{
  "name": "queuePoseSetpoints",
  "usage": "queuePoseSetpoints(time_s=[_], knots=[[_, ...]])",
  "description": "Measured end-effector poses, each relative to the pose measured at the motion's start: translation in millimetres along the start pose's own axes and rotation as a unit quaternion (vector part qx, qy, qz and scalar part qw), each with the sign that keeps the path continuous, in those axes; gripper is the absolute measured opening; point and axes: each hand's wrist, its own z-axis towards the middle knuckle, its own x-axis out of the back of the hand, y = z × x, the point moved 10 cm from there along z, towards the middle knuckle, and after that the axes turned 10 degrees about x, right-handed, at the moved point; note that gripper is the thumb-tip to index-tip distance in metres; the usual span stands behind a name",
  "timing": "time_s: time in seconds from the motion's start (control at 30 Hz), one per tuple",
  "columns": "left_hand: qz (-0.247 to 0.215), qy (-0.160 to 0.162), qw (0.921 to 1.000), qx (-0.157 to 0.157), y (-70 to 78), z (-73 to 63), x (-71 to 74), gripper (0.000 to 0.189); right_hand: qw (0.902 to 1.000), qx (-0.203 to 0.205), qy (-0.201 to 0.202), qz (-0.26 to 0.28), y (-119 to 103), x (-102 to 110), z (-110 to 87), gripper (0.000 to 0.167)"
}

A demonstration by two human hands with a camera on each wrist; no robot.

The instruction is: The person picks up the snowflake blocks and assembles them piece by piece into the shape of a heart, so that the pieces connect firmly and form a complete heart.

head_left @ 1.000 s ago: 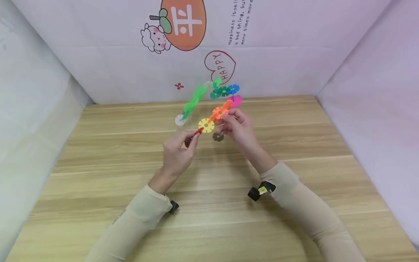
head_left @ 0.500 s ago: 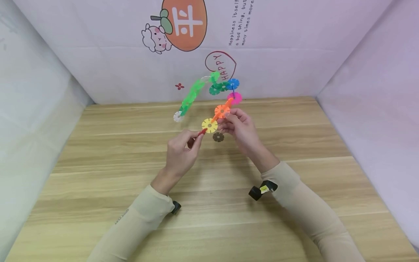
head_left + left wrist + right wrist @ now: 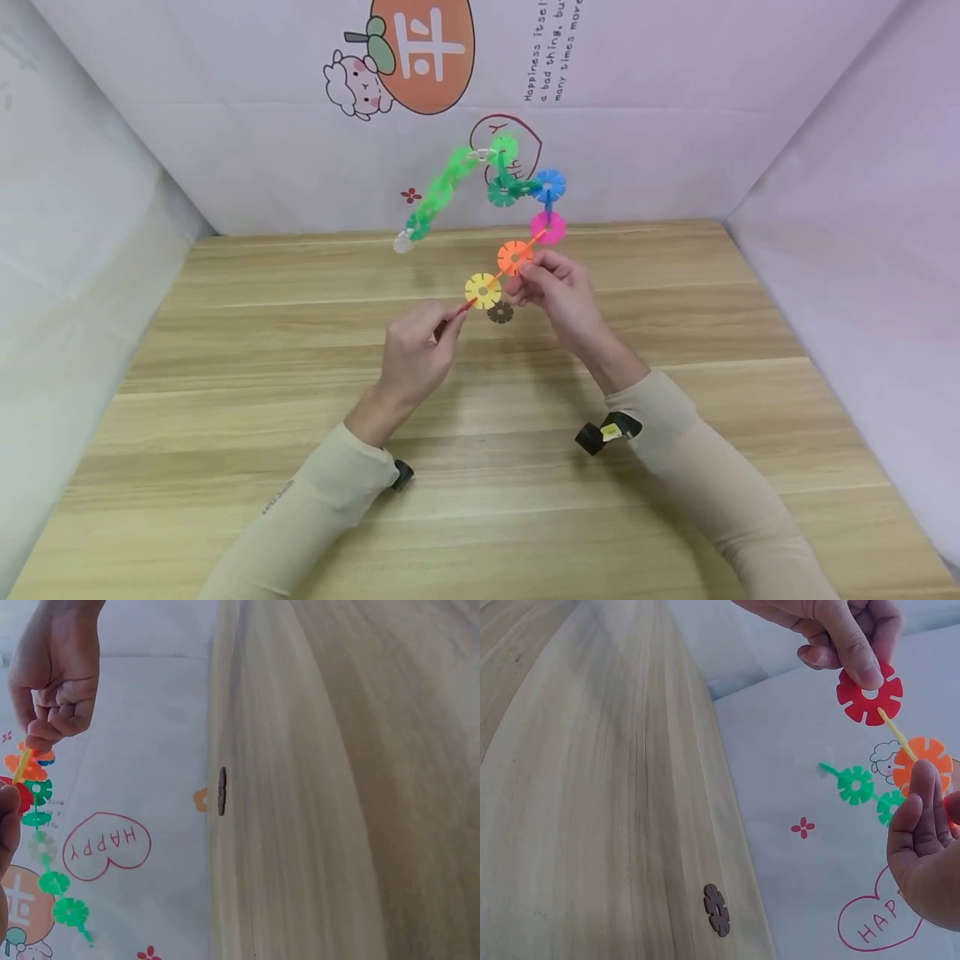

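Note:
A curved chain of slotted plastic discs is held up in the air. My left hand [image 3: 416,354] pinches the red disc [image 3: 852,696] at the near end between thumb and fingertips. Slotted into the red one is a yellow disc [image 3: 472,293], followed by an orange disc [image 3: 506,257]. My right hand [image 3: 566,304] pinches the chain at the orange part, thumb on the disc. Beyond it come a pink disc [image 3: 537,228], a blue disc [image 3: 559,183] and several green discs [image 3: 442,197], with a clear whitish disc [image 3: 402,242] at the far end.
A single brown disc [image 3: 492,314] lies on the wooden table [image 3: 480,500], below and between the hands. A white printed backdrop [image 3: 637,108] rises behind the table's back edge, and white side panels stand left and right.
The chain's far end has swung upward, its green part now higher against the backdrop. My right hand has shifted slightly right, and the left slightly right too. Both keep their grip.

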Motion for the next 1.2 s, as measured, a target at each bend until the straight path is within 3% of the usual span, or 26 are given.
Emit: queuePoseSetpoints(time_s=[0.2, 0.4, 0.53, 0.67, 0.77, 0.87, 1.0, 1.2], knots=[[0.005, 0.030, 0.9984, -0.048, 5.7, -2.8, -0.1, 0.011, 0.9999, 0.011, -0.003, -0.011, -9, -1, -0.2, 0.025], [0.008, 0.061, 0.9945, -0.084, 10.1, -6.0, 3.3, 0.005, 1.0000, 0.002, -0.003, -0.009, -14, -4, -2.1, 0.025], [0.009, 0.078, 0.9921, -0.097, 11.8, -8.8, 3.9, 0.005, 1.0000, -0.005, -0.001, -0.002, -15, -6, -2.8, 0.026], [0.011, 0.087, 0.9921, -0.089, 10.6, -8.0, 3.6, 0.014, 0.9999, -0.009, 0.000, -0.007, -15, -6, -2.6, 0.026], [-0.001, 0.079, 0.9948, -0.065, 8.2, -1.5, 4.2, 0.013, 0.9998, -0.016, -0.003, -0.005, -13, -5, -0.8, 0.025], [-0.058, 0.052, 0.9970, 0.001, -1.7, 9.9, 3.7, 0.009, 0.9999, -0.011, 0.002, -0.005, -15, 0, 3.4, 0.024], [-0.131, 0.041, 0.9855, 0.099, -19.4, 18.2, 4.7, 0.008, 0.9996, 0.008, 0.007, -0.026, -21, 2, 8.1, 0.022], [-0.141, 0.040, 0.9796, 0.138, -27.4, 14.2, 2.9, 0.009, 0.9994, 0.007, 0.014, -0.032, -15, 2, 8.1, 0.020]])
